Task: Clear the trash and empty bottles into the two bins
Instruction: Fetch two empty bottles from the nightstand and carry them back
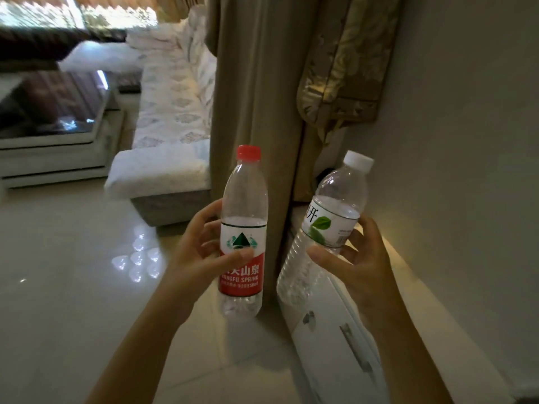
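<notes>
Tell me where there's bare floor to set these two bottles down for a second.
The widest bare patch is the tiled floor left of the left hand, in front of the sofa. It is tight on the right: the white cabinet sits below the right hand, squeezed between the curtain and the wall.

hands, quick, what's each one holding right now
Left hand: closed around the red-capped water bottle, held upright.
Right hand: closed around the white-capped water bottle, tilted to the right.
</notes>
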Demonstrator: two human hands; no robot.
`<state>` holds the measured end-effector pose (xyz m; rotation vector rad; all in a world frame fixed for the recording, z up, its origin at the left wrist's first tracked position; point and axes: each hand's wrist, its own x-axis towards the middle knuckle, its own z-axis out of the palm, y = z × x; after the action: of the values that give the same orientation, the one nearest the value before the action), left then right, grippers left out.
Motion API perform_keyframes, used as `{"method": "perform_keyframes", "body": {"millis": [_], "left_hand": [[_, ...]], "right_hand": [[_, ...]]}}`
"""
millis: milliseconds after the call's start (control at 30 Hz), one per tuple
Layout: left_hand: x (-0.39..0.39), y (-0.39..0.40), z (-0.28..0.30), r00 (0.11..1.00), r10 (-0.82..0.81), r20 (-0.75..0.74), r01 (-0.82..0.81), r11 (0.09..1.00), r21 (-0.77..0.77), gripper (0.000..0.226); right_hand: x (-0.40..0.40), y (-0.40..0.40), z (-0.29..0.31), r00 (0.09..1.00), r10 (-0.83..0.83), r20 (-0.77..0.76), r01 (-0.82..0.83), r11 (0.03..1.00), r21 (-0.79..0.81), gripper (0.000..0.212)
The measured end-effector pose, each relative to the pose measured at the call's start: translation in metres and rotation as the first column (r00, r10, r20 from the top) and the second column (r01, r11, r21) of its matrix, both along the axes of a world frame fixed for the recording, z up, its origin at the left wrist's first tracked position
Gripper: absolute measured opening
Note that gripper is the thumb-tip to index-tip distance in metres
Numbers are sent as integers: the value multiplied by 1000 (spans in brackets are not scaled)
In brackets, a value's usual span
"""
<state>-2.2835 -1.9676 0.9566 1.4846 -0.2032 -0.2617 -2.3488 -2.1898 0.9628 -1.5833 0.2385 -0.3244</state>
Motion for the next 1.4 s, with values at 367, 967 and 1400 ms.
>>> {"method": "perform_keyframes", "body": {"millis": [367,967,1400], "left_hand": [[-17,193,5,915,404,0,-404,914,30,81],[-75,502,9,577,816,42,-817,576,31,83],[0,620,-11,298,954,26,-954,297,36,82]], "right_hand": [[72,187,-4,905,425,-14,-423,905,47,81],[130,539,-10,586,807,-75,-810,582,-63,88],[262,708,-12,322,945,-53,-945,317,-86,91]]}}
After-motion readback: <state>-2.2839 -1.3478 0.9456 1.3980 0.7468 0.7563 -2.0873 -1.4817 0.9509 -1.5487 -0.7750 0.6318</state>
